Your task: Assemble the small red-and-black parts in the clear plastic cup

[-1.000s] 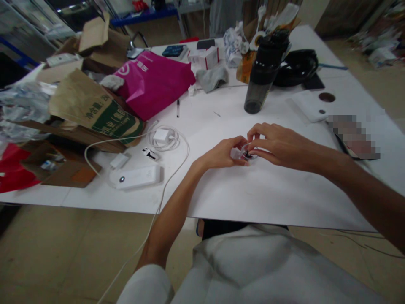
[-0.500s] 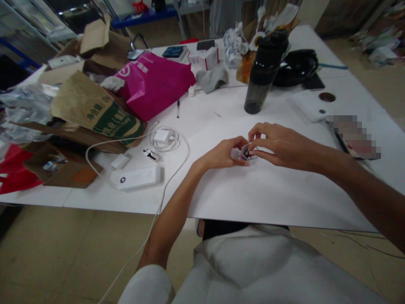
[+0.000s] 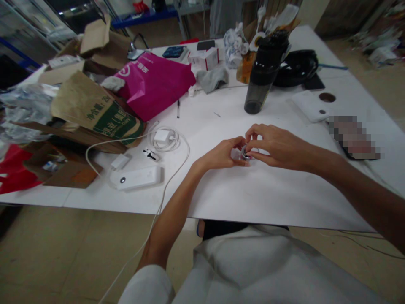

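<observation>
Nearest, both forearms are stretched out over the front edge of the white tabletop [image 3: 253, 198]. The left hand [image 3: 223, 154] and the right hand [image 3: 280, 145] are brought together approx. in the middle of the tabletop, fingertips touching. A small round clear part with a dark centre [image 3: 246, 153] is pinched between them. The grip of each hand is closed on it w/ thumb and forefinger. Whether it rests on the surface cannot be told. To the left, a flat white oblong box [image 3: 136, 177] is laid near the edge, and a white charger block with coiled cable [image 3: 162, 136] is seen behind it. Further back, a dark translucent drinking bottle [image 3: 264, 71] is stood upright, well apart from the hands. A magenta paper bag [image 3: 155, 82] and a brown paper sack with green print [image 3: 95, 110] are laid at the far left.
</observation>
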`<state>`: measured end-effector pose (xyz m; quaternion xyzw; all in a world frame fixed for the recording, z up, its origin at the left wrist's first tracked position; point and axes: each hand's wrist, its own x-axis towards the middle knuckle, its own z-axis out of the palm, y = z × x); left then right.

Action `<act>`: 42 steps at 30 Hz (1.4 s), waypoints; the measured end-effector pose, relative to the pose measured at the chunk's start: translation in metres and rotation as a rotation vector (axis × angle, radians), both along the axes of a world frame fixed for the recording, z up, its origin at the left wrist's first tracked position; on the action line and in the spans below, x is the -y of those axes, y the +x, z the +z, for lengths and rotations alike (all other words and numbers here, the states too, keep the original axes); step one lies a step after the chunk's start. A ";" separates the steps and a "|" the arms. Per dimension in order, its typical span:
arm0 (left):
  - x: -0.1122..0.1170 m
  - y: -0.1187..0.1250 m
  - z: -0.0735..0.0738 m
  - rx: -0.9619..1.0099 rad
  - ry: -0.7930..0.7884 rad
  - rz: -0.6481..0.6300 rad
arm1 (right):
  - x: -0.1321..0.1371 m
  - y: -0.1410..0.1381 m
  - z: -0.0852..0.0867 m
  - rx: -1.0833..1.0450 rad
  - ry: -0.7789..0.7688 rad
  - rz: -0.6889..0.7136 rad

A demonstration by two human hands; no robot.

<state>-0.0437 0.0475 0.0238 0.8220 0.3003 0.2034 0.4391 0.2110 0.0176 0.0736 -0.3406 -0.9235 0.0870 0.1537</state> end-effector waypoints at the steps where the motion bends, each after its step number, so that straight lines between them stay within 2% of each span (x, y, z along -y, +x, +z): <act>1: 0.000 0.000 0.000 0.004 -0.003 0.000 | 0.000 0.000 0.000 -0.006 -0.003 -0.006; 7: 0.000 0.001 0.000 0.024 -0.035 -0.004 | -0.001 -0.002 -0.003 -0.055 -0.043 0.001; 14: -0.001 0.001 -0.004 0.043 -0.005 -0.007 | -0.005 -0.002 -0.008 -0.088 -0.054 0.005; 23: -0.001 0.000 -0.006 0.034 -0.010 -0.007 | -0.004 0.002 -0.008 -0.120 -0.079 0.067; 35: -0.002 0.000 -0.005 0.051 -0.005 -0.031 | 0.007 0.013 -0.009 -0.198 -0.046 0.010; 42: -0.002 0.000 -0.004 0.044 -0.027 -0.033 | 0.009 0.016 -0.010 -0.247 -0.087 -0.048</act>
